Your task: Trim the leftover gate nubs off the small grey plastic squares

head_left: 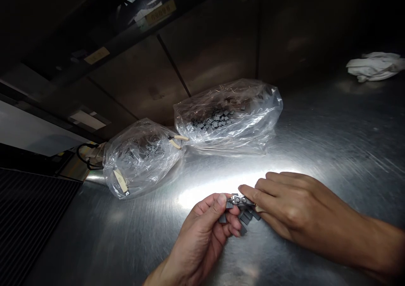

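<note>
My left hand (205, 231) pinches a cluster of small grey rectangular plastic pieces (246, 217) between thumb and fingers, just above the metal table. My right hand (291, 208) is closed around a pair of nippers (239, 200), whose handles are mostly hidden in the palm. The metal jaws point left and lie against the grey pieces by my left fingertips. Several pieces fan out below the jaws. Whether the blades are closed on one of them is too small to tell.
Behind my hands lie two clear plastic bags, a larger bag (253, 130) and a smaller bag (148, 174), with loose grey pieces inside. Beige-handled nippers (179, 139) and a beige labelled tool (120, 181) lie by the smaller bag. A white cloth (375, 66) is at far right.
</note>
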Motion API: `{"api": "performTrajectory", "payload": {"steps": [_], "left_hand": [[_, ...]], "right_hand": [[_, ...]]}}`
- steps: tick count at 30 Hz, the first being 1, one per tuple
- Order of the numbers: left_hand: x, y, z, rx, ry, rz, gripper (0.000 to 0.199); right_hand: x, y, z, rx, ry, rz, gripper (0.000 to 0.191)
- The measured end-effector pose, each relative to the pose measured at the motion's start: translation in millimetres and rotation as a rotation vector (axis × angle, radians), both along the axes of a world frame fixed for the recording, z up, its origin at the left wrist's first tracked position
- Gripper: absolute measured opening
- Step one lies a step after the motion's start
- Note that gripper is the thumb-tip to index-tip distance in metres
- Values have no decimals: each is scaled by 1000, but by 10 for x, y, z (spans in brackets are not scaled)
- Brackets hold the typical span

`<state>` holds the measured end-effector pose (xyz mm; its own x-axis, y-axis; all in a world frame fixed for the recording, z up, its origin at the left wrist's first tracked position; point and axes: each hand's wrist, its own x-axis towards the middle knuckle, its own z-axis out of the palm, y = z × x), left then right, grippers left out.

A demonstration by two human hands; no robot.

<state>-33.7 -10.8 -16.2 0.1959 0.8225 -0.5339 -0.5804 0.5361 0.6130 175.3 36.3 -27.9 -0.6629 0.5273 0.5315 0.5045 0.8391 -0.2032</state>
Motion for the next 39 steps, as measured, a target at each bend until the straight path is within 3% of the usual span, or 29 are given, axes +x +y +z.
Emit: {"api": "performTrajectory", "payload": {"steps": [11,39], "left_hand": [[-1,-9,2,2,-2,18,18],[7,-5,10,14,40,11,18]], "right_hand": [[55,60,-2,-39,9,-21,23],[34,33,41,106,-77,-17,28]]}}
